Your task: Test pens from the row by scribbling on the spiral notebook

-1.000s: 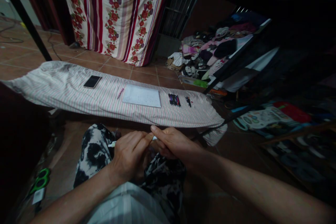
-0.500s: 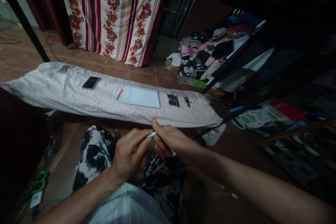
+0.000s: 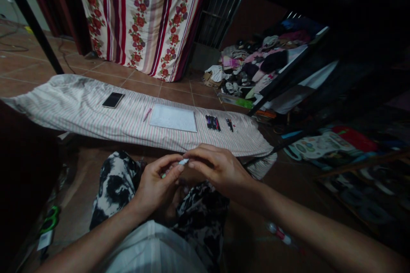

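Left hand (image 3: 156, 187) pinches a slim pen (image 3: 183, 161) above the seated person's lap, as right hand (image 3: 218, 168) closes thumb and forefinger on its pale end. Beyond, a notebook (image 3: 173, 117), a row of pens (image 3: 212, 122) and a phone (image 3: 112, 100) lie on striped cloth (image 3: 73, 111).

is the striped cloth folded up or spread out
Spread out: the striped cloth lies flat along the floor, with phone, notebook and pens on it.

Striped matt cloth (image 3: 96, 113), paper notebook (image 3: 173, 117), glossy phone (image 3: 112, 100), smooth floor tiles (image 3: 179, 94)
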The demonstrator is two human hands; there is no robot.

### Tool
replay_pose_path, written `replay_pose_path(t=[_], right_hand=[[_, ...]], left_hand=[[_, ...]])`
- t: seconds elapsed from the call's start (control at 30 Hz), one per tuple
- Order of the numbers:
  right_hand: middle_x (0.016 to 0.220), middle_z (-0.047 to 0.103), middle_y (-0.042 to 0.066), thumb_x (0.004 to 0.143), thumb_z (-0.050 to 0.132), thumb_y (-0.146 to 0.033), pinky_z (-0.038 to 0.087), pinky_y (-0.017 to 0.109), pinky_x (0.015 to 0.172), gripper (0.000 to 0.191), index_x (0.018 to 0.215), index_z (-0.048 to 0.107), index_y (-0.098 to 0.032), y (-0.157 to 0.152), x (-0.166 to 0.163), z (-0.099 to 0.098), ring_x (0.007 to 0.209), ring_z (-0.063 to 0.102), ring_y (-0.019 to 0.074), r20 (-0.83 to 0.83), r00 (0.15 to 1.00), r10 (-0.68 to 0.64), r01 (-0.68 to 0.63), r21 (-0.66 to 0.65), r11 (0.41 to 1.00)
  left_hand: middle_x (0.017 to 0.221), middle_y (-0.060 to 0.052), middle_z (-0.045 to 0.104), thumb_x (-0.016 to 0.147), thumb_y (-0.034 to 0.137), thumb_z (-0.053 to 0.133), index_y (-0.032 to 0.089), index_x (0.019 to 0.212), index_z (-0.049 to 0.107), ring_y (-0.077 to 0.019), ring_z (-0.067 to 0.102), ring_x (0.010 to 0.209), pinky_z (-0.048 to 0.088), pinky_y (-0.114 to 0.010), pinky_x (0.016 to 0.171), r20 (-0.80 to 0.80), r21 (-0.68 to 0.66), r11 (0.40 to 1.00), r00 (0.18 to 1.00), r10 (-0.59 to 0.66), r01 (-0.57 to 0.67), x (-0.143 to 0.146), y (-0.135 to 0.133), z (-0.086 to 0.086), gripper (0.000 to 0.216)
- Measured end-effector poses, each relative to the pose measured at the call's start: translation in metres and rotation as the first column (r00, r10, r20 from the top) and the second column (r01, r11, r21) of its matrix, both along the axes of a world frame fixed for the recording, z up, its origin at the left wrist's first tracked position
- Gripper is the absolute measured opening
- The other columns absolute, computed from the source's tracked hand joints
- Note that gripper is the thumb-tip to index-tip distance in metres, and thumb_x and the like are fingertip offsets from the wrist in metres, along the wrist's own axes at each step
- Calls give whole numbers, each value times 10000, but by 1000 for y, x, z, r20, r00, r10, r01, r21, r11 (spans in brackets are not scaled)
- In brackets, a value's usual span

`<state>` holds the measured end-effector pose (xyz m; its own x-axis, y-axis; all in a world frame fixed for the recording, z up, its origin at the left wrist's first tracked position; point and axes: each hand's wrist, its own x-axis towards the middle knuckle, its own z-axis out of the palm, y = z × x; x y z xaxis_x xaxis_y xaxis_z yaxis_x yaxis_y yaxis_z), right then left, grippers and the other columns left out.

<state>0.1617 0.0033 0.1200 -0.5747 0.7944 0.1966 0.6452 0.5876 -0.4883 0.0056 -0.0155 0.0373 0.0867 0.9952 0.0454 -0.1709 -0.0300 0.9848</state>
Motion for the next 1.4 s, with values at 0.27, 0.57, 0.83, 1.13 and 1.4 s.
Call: replay_pose_path(t=[0.27,0.57,0.83,1.13,1.4], right_hand=[[799,667,36,833,510,-200,445,223,670,152,866,656,-174,4,2,1,759,605,132,94,995,38,-45,69,997],[748,643,25,846,507,-259,393,219,635,169,845,651,-172,3,3,6,713,577,128,213,976,40,-65,111,992],[627,556,-3,871,438,-304,313,218,562,273,703,601,-163,0,-3,6,609,504,104,308,951,-16,0,51,999],[464,502,-22,883,364,-397,228,214,457,473,527,559,-155,-3,-13,-1,433,418,69,189,968,-167,185,-80,979],[449,534,-12,865,381,-436,276,196,449,493,497,558,-159,2,-15,-6,431,475,77,77,978,-192,203,-175,963]], left_hand=[[665,15,597,717,286,622,160,892,624,-97,536,579,435,-190,537,-46,32,999,998,-36,37,-1,-2,4,216],[732,-3,633,747,277,589,171,824,606,-133,585,675,461,-222,609,-216,133,991,976,22,7,-4,-3,4,133],[762,-1,650,788,213,552,180,830,607,-129,606,725,464,-222,658,-432,402,915,888,157,34,-6,-5,2,77],[856,3,631,788,209,563,204,967,535,-118,609,775,488,-217,693,-357,438,896,900,251,-77,-2,-5,-4,181],[878,9,629,802,201,548,213,971,550,-109,604,796,478,-205,726,-325,414,906,917,231,-82,-2,-5,-3,169]])
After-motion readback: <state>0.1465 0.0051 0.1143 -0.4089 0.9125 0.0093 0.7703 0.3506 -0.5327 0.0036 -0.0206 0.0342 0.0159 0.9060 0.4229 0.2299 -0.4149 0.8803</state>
